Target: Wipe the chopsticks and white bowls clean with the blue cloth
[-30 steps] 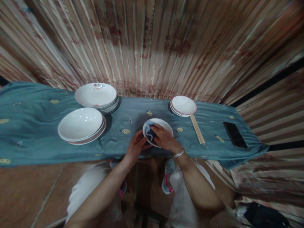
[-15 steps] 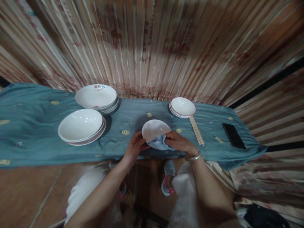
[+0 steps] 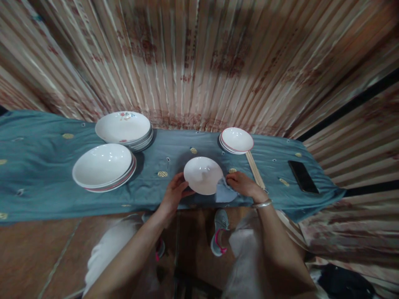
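Note:
A white bowl (image 3: 202,174) is at the near edge of the cloth-covered table, its inside facing up. My left hand (image 3: 177,189) grips the bowl's left rim, thumb on the edge and fingers against the outer side. A light blue cloth (image 3: 225,192) is bunched in the closed fingers of my right hand (image 3: 242,183). Part of the cloth hangs down beside the right rim of the bowl and covers a little of it. A silver bangle circles my right wrist.
Stacked floral plates (image 3: 124,126) stand at the back left, with stacked white bowls (image 3: 102,166) in front. Smaller red-rimmed bowls (image 3: 237,139) stand at the back right beside wooden chopsticks (image 3: 255,170). A black phone (image 3: 303,176) lies farther right. Behind the table hangs a patterned curtain (image 3: 187,62).
My right hand has moved right with the blue cloth, from inside the bowl to its right rim. More of the bowl's inside shows. My left hand keeps its hold.

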`<action>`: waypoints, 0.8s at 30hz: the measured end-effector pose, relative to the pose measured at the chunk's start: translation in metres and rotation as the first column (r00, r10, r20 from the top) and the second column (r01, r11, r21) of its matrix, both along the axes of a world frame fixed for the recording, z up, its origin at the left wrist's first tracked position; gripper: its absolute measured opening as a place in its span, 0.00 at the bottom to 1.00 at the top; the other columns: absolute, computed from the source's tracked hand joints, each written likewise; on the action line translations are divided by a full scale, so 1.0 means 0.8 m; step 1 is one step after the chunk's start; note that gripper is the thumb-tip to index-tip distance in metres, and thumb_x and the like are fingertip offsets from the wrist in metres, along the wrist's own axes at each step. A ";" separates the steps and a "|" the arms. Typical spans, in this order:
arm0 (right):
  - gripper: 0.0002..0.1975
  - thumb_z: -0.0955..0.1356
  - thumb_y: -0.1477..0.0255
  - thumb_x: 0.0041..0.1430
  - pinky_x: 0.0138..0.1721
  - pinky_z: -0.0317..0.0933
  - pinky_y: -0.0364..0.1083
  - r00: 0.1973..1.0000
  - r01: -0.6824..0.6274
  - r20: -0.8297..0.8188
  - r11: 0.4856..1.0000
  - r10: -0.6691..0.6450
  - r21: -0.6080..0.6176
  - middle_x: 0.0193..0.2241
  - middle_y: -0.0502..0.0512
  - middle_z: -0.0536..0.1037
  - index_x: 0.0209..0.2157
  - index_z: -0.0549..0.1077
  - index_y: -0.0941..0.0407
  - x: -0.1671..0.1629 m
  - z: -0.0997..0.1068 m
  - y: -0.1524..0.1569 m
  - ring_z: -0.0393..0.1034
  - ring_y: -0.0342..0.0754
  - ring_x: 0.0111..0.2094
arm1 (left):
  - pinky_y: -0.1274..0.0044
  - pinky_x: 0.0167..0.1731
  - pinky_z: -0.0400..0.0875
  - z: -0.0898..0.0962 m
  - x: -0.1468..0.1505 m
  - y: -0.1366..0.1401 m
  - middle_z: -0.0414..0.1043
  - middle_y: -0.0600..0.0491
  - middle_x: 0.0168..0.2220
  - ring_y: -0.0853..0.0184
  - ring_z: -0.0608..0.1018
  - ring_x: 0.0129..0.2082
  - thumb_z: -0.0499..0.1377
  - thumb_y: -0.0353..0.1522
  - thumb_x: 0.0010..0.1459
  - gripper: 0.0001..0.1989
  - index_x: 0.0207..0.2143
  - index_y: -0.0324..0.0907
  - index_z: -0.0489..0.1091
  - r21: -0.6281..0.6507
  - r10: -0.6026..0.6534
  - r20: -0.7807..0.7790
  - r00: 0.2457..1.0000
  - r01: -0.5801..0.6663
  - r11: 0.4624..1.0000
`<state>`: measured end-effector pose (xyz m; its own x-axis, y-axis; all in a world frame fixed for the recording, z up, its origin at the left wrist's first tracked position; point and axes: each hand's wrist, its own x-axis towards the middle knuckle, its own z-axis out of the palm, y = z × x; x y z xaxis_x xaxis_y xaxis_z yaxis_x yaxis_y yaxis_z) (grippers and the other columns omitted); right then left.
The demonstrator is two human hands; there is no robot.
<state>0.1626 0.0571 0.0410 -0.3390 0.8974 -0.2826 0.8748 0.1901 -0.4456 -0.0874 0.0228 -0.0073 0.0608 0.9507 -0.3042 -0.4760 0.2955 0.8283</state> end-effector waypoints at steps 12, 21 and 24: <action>0.21 0.58 0.61 0.61 0.24 0.46 0.43 0.985 0.088 -0.135 0.989 -0.104 -0.116 0.16 0.47 0.63 0.18 0.63 0.56 -0.016 -0.022 -0.001 0.57 0.41 0.21 | 0.61 0.37 0.78 0.001 0.002 0.001 0.72 0.50 0.41 0.55 0.74 0.45 0.68 0.35 0.39 0.22 0.39 0.41 0.69 0.009 0.015 -0.008 1.000 -0.015 1.000; 0.20 0.61 0.57 0.55 0.23 0.46 0.43 0.865 0.305 -0.413 0.952 -0.284 -0.016 0.15 0.46 0.57 0.15 0.59 0.54 -0.012 -0.032 0.001 0.53 0.42 0.20 | 0.64 0.36 0.78 0.007 0.015 0.009 0.72 0.51 0.45 0.54 0.73 0.48 0.68 0.35 0.41 0.20 0.40 0.43 0.72 0.052 0.059 0.021 0.998 -0.060 0.997; 0.21 0.63 0.53 0.50 0.22 0.45 0.43 0.740 0.421 -0.567 0.907 -0.362 -0.029 0.15 0.45 0.56 0.16 0.60 0.54 -0.007 -0.031 0.001 0.50 0.41 0.20 | 0.65 0.38 0.77 0.015 0.025 0.020 0.72 0.50 0.49 0.53 0.71 0.52 0.68 0.36 0.44 0.22 0.43 0.45 0.72 0.079 0.058 0.047 0.997 -0.062 0.995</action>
<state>0.1569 0.0580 0.0160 -0.0212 0.9976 -0.0660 0.4937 -0.0469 -0.8683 -0.0672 0.0387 0.0049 0.0148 0.9742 -0.2253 -0.5278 0.1990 0.8257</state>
